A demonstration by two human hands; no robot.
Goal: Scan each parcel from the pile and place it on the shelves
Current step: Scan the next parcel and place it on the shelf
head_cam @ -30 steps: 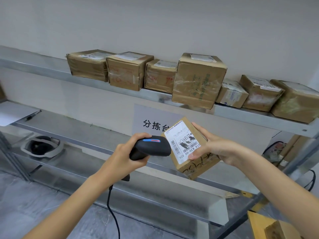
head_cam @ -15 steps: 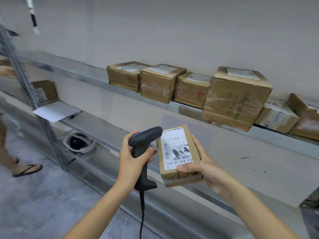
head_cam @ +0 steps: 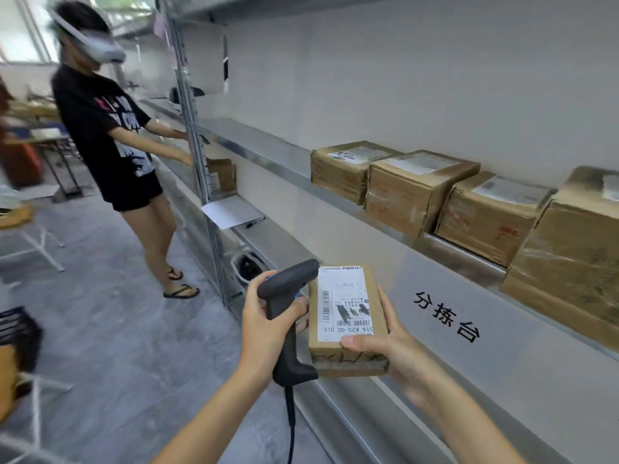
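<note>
The metal shelf (head_cam: 268,152) ran above and beyond both hands, carrying a row of taped cartons (head_cam: 415,189) up and to the right of them, with bare steel free to the left of that row. The parcel (head_cam: 346,316) lay just right of the left hand, label up, cradled in the right hand (head_cam: 385,346) — thumb pinched over its near edge, fingers curled underneath. The left hand (head_cam: 264,326) was wrapped tight round the grip of the corded scanner (head_cam: 284,309), whose head sat touching or just beside the label's left edge. That looked too close and side-on for a clean read; better to draw the scanner back, aim its window squarely at the barcode (head_cam: 325,306), hold the parcel flat — then shelve it
</note>
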